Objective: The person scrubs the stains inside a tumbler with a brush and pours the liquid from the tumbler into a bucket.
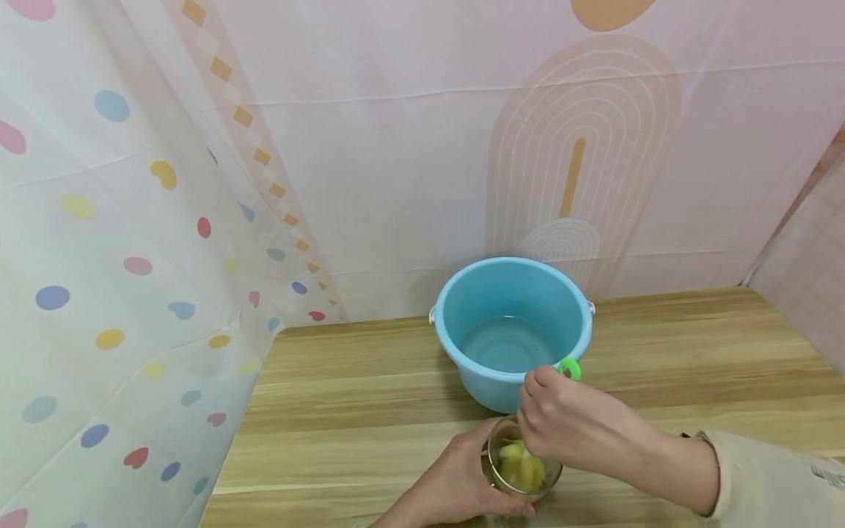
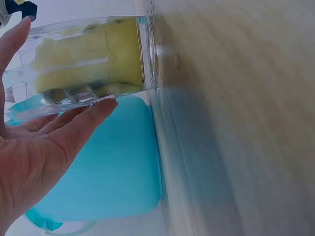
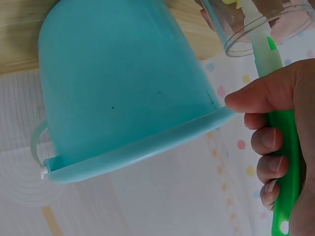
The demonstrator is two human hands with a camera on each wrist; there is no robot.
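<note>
My left hand [image 1: 458,477] holds a clear drinking glass [image 2: 29,88], thumb on one side and fingers along the other. Inside the glass is the yellow sponge head [image 1: 521,469] of a cup brush, filling much of the lower part in the left wrist view. My right hand [image 1: 571,418] grips the brush's green handle [image 3: 285,162] above the rim, with its fingers curled round it and the thumb laid along it. The handle's holed end [image 1: 571,369] sticks out past the fist. In the left wrist view the glass lies close over the table.
Just behind the hands stands a light blue bucket [image 1: 515,290] with shallow water at its bottom and white handle joints at its sides. The wooden tabletop [image 1: 330,411] meets a patterned curtain [image 1: 396,183] at the back and a dotted one [image 1: 132,220] at the left.
</note>
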